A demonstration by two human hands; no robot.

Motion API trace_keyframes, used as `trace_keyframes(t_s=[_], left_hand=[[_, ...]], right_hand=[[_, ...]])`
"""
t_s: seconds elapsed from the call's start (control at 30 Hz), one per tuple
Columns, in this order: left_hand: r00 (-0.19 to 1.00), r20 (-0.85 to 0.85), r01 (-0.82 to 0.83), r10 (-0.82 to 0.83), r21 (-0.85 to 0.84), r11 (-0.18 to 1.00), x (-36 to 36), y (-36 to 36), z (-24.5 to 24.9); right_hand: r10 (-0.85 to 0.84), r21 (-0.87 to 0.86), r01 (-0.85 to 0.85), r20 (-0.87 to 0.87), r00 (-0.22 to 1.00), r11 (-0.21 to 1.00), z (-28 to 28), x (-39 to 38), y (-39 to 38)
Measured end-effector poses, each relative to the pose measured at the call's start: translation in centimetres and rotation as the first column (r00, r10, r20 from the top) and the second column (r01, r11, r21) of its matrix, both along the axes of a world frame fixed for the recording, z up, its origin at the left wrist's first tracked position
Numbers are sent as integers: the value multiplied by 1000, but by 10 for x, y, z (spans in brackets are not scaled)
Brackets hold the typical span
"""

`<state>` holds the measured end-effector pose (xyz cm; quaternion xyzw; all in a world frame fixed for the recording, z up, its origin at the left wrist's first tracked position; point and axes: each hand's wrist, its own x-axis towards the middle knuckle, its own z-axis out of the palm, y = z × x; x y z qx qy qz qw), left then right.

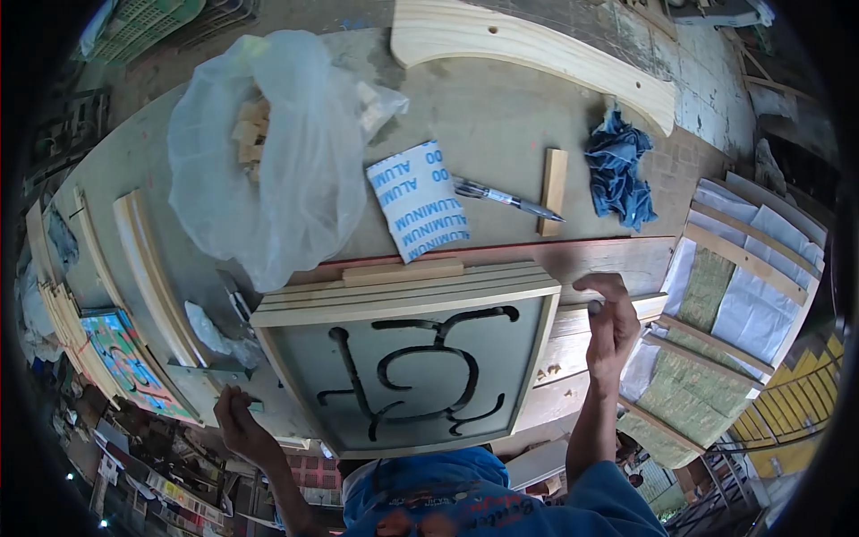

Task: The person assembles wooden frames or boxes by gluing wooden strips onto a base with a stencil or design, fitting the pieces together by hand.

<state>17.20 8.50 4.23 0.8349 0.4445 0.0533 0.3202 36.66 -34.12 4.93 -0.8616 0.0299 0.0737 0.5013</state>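
A shallow wooden-framed tray [420, 380] with curved black grooves in its grey panel lies in front of me, on top of similar frames. To its right, my right hand [611, 324] is raised with its fingers bent; I cannot make out whether it holds anything. My left hand [237, 421] is at the left, near the table edge, fingers curled together, with what they hold hidden. Behind the tray are a short wood strip [403, 272], a folded sandpaper piece [418, 201] with blue print and a pen [510, 199].
A clear plastic bag [268, 170] of wood pieces stands at the back left. A blue cloth [619, 170], a small wood stick [554, 191] and a curved board [537, 55] lie farther back. Slatted panels [716, 331] are at the right, long strips [157, 277] at the left.
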Motion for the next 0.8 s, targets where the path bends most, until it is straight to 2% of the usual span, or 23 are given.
trace_keyframes(t_s=[0.07,0.1,0.17,0.2,0.27,0.47,0.73,0.8], left_hand=[[998,-23,51,-50,49,997,-5,-1,-4],[999,-24,33,-33,7,999,-6,-2,-4],[999,-33,20,-21,-37,999,-5,-5,-6],[999,-35,16,-18,-59,998,-4,-8,-7],[999,-39,11,-14,-78,997,-2,-13,-9],[999,-40,22,-26,-92,995,-6,-16,-13],[995,-72,63,-67,-63,996,3,-23,-13],[994,-67,86,-92,-79,993,4,-23,-13]], right_hand=[[129,-30,-129,-13,992,991,0,15,-1],[126,-34,-127,-15,992,991,1,20,-1],[256,-71,-260,-54,965,963,1,28,-1],[253,-70,-257,-59,966,964,0,31,-2],[408,-56,-413,-86,909,909,-2,37,-5],[417,-72,-422,-74,906,904,-8,34,-1],[343,15,-343,-87,935,939,-14,27,2],[301,95,-291,-112,947,952,-15,25,0]])
